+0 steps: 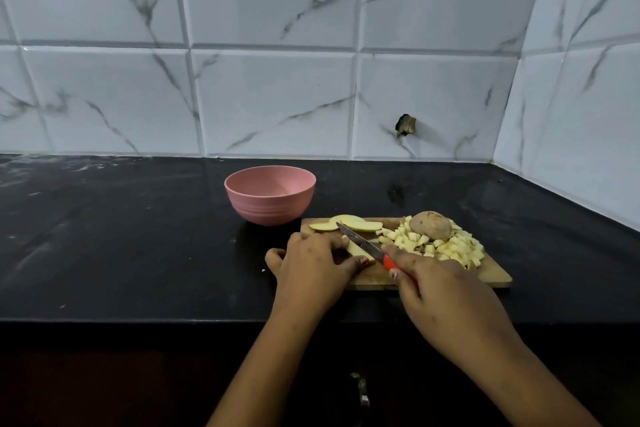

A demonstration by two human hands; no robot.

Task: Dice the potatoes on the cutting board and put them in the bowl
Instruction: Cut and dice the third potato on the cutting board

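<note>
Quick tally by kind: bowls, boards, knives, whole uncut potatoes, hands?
Round pink bowl: 1
Rectangular wooden cutting board: 1
Red-handled steel knife: 1
Whole brown unpeeled potato: 1
Hands: 2, left hand holding a pale potato slice, right hand gripping the knife
Total: 6

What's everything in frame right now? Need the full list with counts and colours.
bowl: one, pink, on the counter behind the board's left end
cutting board: one, wooden, on the counter
diced potato: one pile, pale yellow, right part of the board
whole potato: one, brown, unpeeled, at the pile's far edge
potato slices: several, pale, board's far left
potato piece: one, pale, under the blade
knife: one, red handle, angled across the piece
counter: one, black
wall tiles: white, marbled, behind and to the right
hole: one, dark, in a tile
left hand: holds the potato piece
right hand: grips the knife
</note>
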